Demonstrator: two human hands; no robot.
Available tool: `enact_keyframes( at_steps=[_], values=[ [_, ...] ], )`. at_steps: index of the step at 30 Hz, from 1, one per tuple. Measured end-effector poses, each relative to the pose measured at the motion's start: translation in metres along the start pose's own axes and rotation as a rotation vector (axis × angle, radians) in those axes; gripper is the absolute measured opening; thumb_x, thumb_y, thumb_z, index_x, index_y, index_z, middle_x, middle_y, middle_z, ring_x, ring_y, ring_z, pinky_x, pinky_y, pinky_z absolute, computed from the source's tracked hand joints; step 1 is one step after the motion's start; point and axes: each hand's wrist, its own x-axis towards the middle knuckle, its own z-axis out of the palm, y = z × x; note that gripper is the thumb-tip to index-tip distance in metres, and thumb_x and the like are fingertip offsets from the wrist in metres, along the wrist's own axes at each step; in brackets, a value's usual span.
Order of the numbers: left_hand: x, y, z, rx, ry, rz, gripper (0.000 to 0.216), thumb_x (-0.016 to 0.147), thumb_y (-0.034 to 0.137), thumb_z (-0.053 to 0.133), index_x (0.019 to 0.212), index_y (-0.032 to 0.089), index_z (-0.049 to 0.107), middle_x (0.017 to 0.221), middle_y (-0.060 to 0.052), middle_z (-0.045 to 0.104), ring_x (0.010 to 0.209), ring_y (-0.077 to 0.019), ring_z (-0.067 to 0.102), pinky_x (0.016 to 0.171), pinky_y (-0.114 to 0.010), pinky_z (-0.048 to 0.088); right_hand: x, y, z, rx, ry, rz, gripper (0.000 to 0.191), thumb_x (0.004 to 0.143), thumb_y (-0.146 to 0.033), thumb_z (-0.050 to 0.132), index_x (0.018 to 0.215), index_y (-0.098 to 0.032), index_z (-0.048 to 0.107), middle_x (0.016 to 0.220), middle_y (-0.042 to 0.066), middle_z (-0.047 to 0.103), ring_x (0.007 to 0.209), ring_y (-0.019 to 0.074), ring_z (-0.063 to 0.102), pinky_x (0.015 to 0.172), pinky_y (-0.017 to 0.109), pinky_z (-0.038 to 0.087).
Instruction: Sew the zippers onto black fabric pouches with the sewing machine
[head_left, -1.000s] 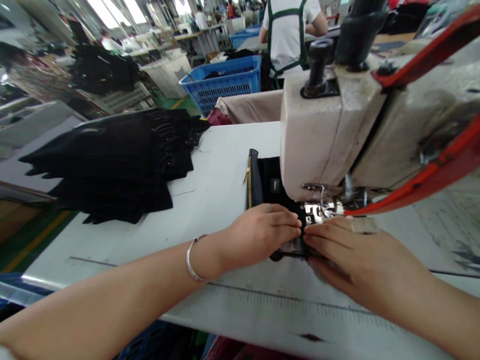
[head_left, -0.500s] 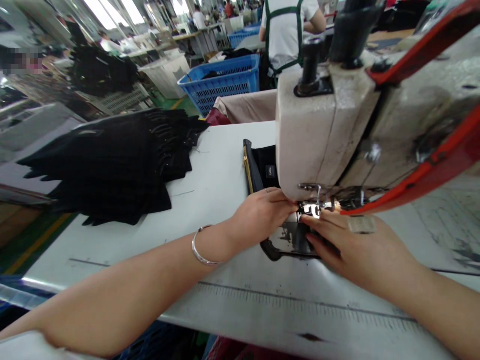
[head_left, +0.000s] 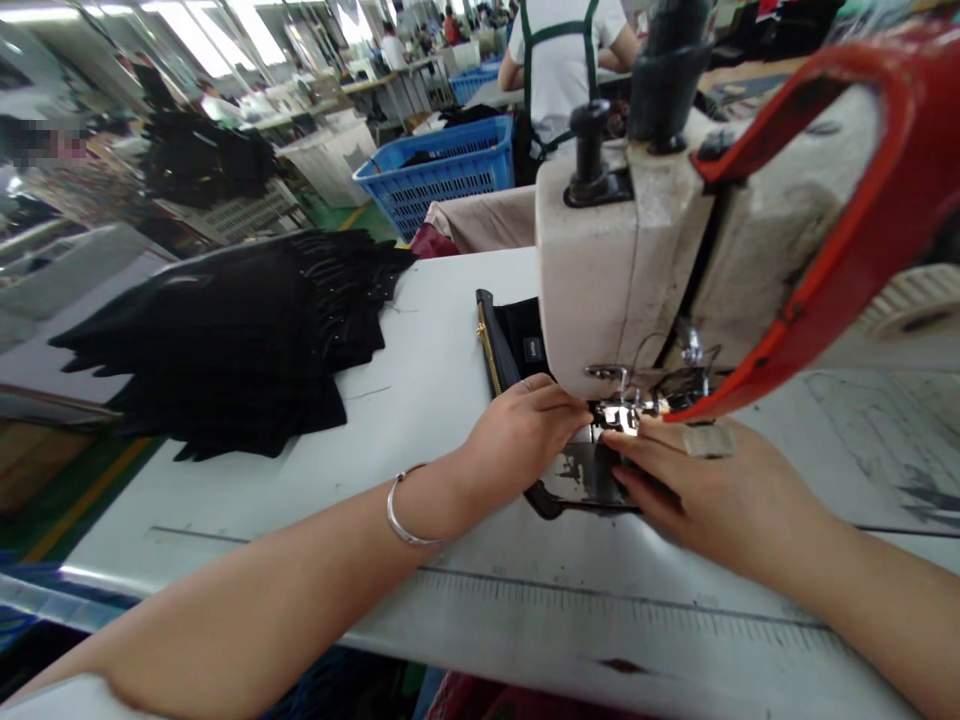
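With the left hand [head_left: 525,430] and right hand [head_left: 712,490] pressing nearly flat, ungripping fingers on the black zippered piece [head_left: 517,340] mid-bench under the sewing machine [head_left: 622,250], fingertips just beside the presser foot [head_left: 621,412] risk being caught, or uneven pressure could skew the stitching.

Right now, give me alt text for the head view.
The left hand and right hand hold a black zippered piece flat at the presser foot of a sewing machine. Black pieces lie stacked on the table to their left.
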Motion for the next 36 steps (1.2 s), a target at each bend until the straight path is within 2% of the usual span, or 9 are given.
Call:
enact_keyframes(
  at_steps=[5, 10, 17, 19, 22, 25, 27, 31, 36],
  values=[
    [0.001, 0.001, 0.000, 0.067, -0.022, 0.003, 0.023, 0.102, 0.016, 0.051, 0.090, 0.018, 0.071, 0.093, -0.003, 0.076, 0.091, -0.0155, 0.071, 0.090, -0.029, 0.056, 0.001, 0.000, 0.000, -0.005, 0.000, -0.014, 0.028, 0.098, -0.028, 0.050, 0.114, -0.014, 0.069, 0.102, 0.012, 0.073, 0.085, 0.0274, 0.067, 0.074, 0.042, 0.051],
    [0.002, -0.002, 0.001, 0.087, -0.076, 0.005, 0.019, 0.100, 0.014, 0.053, 0.094, 0.017, 0.072, 0.098, -0.004, 0.076, 0.095, -0.0171, 0.070, 0.093, -0.031, 0.055, 0.001, 0.000, 0.000, 0.003, -0.017, -0.001, 0.029, 0.098, -0.027, 0.050, 0.115, -0.015, 0.069, 0.102, 0.012, 0.073, 0.086, 0.0285, 0.067, 0.072, 0.042, 0.051],
    [0.004, 0.003, 0.000, 0.069, -0.064, -0.040, 0.020, 0.100, 0.016, 0.055, 0.094, 0.017, 0.074, 0.096, -0.005, 0.076, 0.096, -0.0199, 0.070, 0.093, -0.034, 0.057, 0.002, 0.001, 0.000, -0.018, -0.036, 0.000, 0.027, 0.097, -0.028, 0.051, 0.112, -0.016, 0.070, 0.099, 0.011, 0.072, 0.082, 0.0257, 0.064, 0.071, 0.040, 0.047],
    [0.008, 0.007, -0.006, 0.045, -0.109, -0.102, 0.020, 0.099, 0.015, 0.055, 0.095, 0.017, 0.075, 0.098, -0.005, 0.076, 0.098, -0.0209, 0.070, 0.093, -0.036, 0.057, 0.001, 0.001, -0.001, 0.002, -0.039, -0.005, 0.027, 0.097, -0.029, 0.052, 0.113, -0.016, 0.070, 0.098, 0.010, 0.072, 0.083, 0.0254, 0.064, 0.072, 0.040, 0.046],
    [0.014, 0.011, -0.022, -0.043, -0.253, -0.168, 0.020, 0.096, 0.012, 0.057, 0.099, 0.018, 0.076, 0.100, -0.004, 0.077, 0.100, -0.0204, 0.070, 0.092, -0.035, 0.059, -0.001, 0.002, -0.004, 0.050, -0.040, -0.036, 0.027, 0.099, -0.029, 0.052, 0.115, -0.018, 0.070, 0.099, 0.009, 0.072, 0.085, 0.0247, 0.064, 0.075, 0.040, 0.045],
    [0.015, 0.009, -0.036, -0.075, -0.404, -0.128, 0.022, 0.095, 0.016, 0.061, 0.113, 0.019, 0.075, 0.106, -0.004, 0.075, 0.105, -0.0204, 0.069, 0.097, -0.035, 0.057, -0.004, 0.003, -0.007, 0.083, -0.035, -0.072, 0.025, 0.097, -0.024, 0.054, 0.116, -0.019, 0.069, 0.103, 0.009, 0.071, 0.087, 0.0243, 0.064, 0.076, 0.040, 0.044],
    [0.011, 0.008, -0.040, -0.055, -0.441, -0.070, 0.024, 0.096, 0.021, 0.062, 0.118, 0.020, 0.073, 0.115, -0.006, 0.073, 0.111, -0.0223, 0.067, 0.103, -0.040, 0.055, -0.006, 0.004, -0.007, 0.099, -0.031, -0.093, 0.027, 0.095, -0.022, 0.056, 0.118, -0.018, 0.069, 0.104, 0.010, 0.071, 0.089, 0.0247, 0.064, 0.076, 0.040, 0.043],
    [-0.004, 0.013, -0.036, -0.069, -0.361, -0.020, 0.027, 0.101, 0.019, 0.054, 0.124, 0.017, 0.067, 0.133, -0.008, 0.066, 0.125, -0.0210, 0.061, 0.112, -0.042, 0.051, -0.008, 0.004, -0.006, 0.104, -0.016, -0.127, 0.029, 0.093, -0.018, 0.054, 0.118, -0.017, 0.068, 0.101, 0.010, 0.070, 0.089, 0.0254, 0.064, 0.077, 0.040, 0.043],
    [-0.018, 0.030, -0.023, -0.097, -0.224, -0.063, 0.031, 0.102, 0.011, 0.048, 0.131, 0.012, 0.056, 0.132, -0.011, 0.066, 0.128, -0.0193, 0.060, 0.114, -0.041, 0.051, -0.009, 0.000, -0.008, 0.111, -0.056, -0.138, 0.026, 0.088, -0.017, 0.056, 0.110, -0.019, 0.070, 0.093, 0.006, 0.069, 0.079, 0.0253, 0.061, 0.072, 0.040, 0.040]
  ],
)
